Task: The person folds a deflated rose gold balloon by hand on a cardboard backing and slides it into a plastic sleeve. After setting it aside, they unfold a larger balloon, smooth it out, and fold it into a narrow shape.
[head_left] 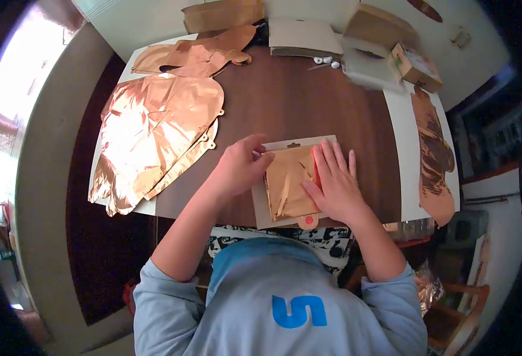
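A folded copper-coloured foil balloon [289, 184] lies on a pale card [262, 204] with a hang hole at its top edge. A small tab with a red dot [309, 221] sticks out at the bottom of the foil. My right hand [337, 187] rests flat on the foil's right side, fingers stretched out. At the upper left corner of the foil is my left hand [243, 163], fingers bent, with a gap between thumb and forefinger. Its thumb tip is by the foil's edge; whether it touches is unclear.
Large unfolded foil balloons [160, 118] lie on the table's left side. Another foil piece [432, 154] hangs along the right edge. At the back stand a white box [305, 38], small white rolls [326, 61] and a cardboard box [415, 65].
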A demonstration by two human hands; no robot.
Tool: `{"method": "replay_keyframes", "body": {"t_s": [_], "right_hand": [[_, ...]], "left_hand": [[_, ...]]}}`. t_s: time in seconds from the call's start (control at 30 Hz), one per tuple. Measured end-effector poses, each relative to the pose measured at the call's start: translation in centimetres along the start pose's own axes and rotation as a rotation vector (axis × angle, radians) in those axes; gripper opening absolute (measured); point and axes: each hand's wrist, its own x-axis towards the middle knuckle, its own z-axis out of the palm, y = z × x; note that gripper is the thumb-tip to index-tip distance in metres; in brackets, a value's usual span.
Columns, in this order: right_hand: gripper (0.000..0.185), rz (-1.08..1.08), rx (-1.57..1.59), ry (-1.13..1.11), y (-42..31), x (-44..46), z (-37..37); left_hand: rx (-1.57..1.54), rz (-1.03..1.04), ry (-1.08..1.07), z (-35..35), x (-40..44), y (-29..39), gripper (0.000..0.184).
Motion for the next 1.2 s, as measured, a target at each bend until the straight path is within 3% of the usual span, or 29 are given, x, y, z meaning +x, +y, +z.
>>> {"method": "replay_keyframes", "body": {"t_s": [0.37, 0.47, 0.57, 0.67, 0.97, 1.2], "right_hand": [[0.077, 0.014, 0.0, 0.02, 0.0, 0.0, 0.7], [0.076, 0.0, -0.008, 0.023, 0.0, 0.1, 0.7], [0.076, -0.004, -0.01, 0.028, 0.0, 0.0, 0.6], [0.076, -0.015, -0.025, 0.053, 0.1, -0.1, 0.8], [0.076, -0.017, -0.032, 0.042, 0.1, 0.0, 0.8], [0.076, -0.024, -0.04, 0.06, 0.3, -0.1, 1.2]], "left_hand": [[0.287, -0.09, 0.038, 0.5, -0.1, 1.4, 0.047], [0.622, 0.068, 0.236, 1.8, -0.1, -0.4, 0.046], [0.675, 0.544, 0.255, 2.2, -2.7, 0.5, 0.042], [0.629, 0.877, 0.041, 2.7, -4.8, 0.5, 0.042], [1.026, 1.032, -0.091, 3.7, -6.3, -0.8, 0.037], [1.011, 0.988, -0.038, 3.3, -6.5, 0.5, 0.043]]}}
